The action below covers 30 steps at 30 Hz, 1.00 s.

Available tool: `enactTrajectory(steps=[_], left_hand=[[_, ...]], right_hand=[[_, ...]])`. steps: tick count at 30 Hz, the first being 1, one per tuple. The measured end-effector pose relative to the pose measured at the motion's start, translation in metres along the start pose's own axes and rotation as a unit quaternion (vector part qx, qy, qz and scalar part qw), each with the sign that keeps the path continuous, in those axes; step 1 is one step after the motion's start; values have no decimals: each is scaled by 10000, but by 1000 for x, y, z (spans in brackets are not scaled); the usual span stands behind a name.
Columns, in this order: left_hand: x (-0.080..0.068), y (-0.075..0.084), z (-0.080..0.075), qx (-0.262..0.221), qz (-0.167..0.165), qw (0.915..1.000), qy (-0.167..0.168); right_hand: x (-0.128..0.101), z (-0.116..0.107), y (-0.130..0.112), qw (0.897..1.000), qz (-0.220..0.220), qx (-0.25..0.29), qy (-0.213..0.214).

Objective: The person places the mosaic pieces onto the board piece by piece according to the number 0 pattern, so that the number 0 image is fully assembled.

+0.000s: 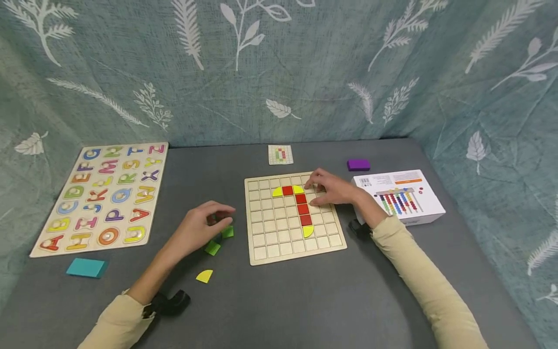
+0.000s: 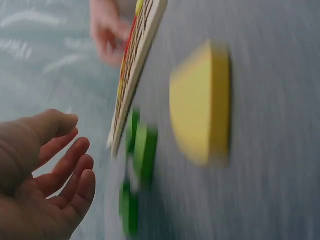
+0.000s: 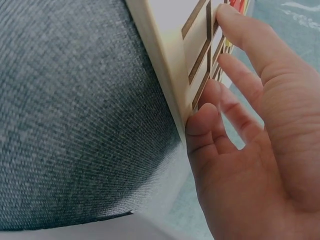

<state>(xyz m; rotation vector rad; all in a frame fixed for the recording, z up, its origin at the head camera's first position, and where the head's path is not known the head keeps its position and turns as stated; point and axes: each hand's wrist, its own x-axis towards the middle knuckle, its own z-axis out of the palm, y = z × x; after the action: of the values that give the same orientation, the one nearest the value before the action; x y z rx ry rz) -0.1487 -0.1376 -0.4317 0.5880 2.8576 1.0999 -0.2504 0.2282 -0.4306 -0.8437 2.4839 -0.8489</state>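
Observation:
A square wooden grid board [image 1: 266, 240] lies mid-table. On it, red square tiles [image 1: 302, 209] and yellow quarter-round tiles [image 1: 308, 231] form a bent line. My right hand [image 1: 333, 188] rests at the board's right part, its fingertips [image 3: 201, 120] on the grid and rim, holding no tile. Left of the board, my left hand [image 1: 204, 225] hovers with loosely bent fingers and nothing in them. Several green tiles [image 2: 145, 152] lie near it, partly hidden by the hand in the head view. A loose yellow quarter-round tile [image 1: 204, 276] sits closer to me, blurred in the left wrist view.
Behind the board lies a small pattern card [image 1: 280, 154]. At left are an alphabet puzzle board [image 1: 159, 194] and a teal block [image 1: 86, 268]. To the right stand a purple block [image 1: 358, 165] and a white box [image 1: 429, 209]. A leaf-print cloth [image 1: 314, 87] hangs behind.

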Motion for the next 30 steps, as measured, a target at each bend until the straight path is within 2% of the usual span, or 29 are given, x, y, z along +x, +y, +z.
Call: enactTrajectory(steps=[5, 8, 11, 14, 17, 20, 23, 25, 30], left_hand=[[-7, -25, -18, 124, -215, 9996, 105], [-8, -35, -22, -55, -355, 9993, -50], [-7, -44, -23, -556, -642, 9962, -207], [-5, -51, -21, -1232, -1034, 9868, -196], [-2, -56, -19, -1737, -1252, 9768, 43], [0, -61, -17, -1930, -1234, 9728, 355], [-1, -61, -12, -1923, -1081, 9734, 620], [-1, -59, -8, -1811, -1026, 9759, 646], [-3, -59, -5, -1181, -970, 9876, 343]], right_hand=[[0, 0, 0, 10000, 13, 62, -26], [-1, 0, 0, 10000, 32, 87, -12], [-1, 0, 0, 10000, 32, 77, -34], [-1, 1, 0, 9999, 44, 93, -26], [0, 0, -1, 9999, 56, 82, -15], [1, 1, -1, 10000, 39, 60, -18], [1, 0, 1, 10000, 33, 67, -4], [1, 0, 2, 9999, 40, 97, -19], [-2, 1, 1, 9998, 90, 158, -31]])
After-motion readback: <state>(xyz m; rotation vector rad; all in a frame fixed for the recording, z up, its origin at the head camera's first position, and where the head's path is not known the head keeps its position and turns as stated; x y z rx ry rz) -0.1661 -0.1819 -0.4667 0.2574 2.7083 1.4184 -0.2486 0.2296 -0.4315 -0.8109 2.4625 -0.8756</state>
